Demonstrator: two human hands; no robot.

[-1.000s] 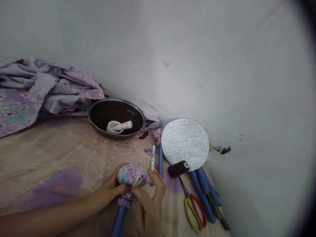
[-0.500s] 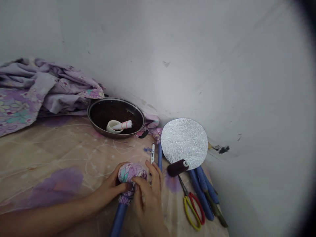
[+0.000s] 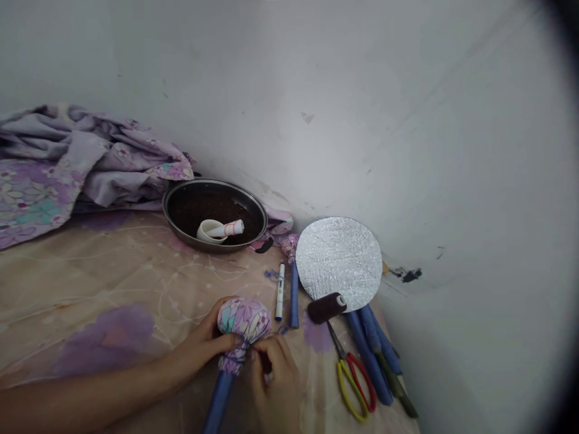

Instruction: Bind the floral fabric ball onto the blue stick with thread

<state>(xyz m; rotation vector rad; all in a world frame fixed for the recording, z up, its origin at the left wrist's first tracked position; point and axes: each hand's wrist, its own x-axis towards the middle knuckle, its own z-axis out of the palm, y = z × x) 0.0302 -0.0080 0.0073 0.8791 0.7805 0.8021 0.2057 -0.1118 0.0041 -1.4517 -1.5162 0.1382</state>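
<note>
A stuffed ball of floral purple fabric (image 3: 244, 318) sits on the end of a blue stick (image 3: 218, 401), gathered at its neck. My left hand (image 3: 208, 345) cups the ball from the left, fingers closed round its lower side. My right hand (image 3: 271, 377) is pinched shut just below and right of the ball's neck, where a thin purple thread (image 3: 281, 330) loops out; what the fingers pinch is too small to name. Both hands rest low on the patterned beige cloth (image 3: 113, 289).
A dark pan (image 3: 215, 214) with a white tape ring and a small roll stands at the back. A heap of purple fabric (image 3: 67, 166) lies back left. To the right are a marker (image 3: 280, 291), a dark thread spool (image 3: 326, 307), a silver disc (image 3: 339, 260), scissors (image 3: 355, 380) and blue sticks (image 3: 371, 355).
My right hand has drawn back from over the ball and curled into a pinch below its neck. The left hand keeps its grip on the ball.
</note>
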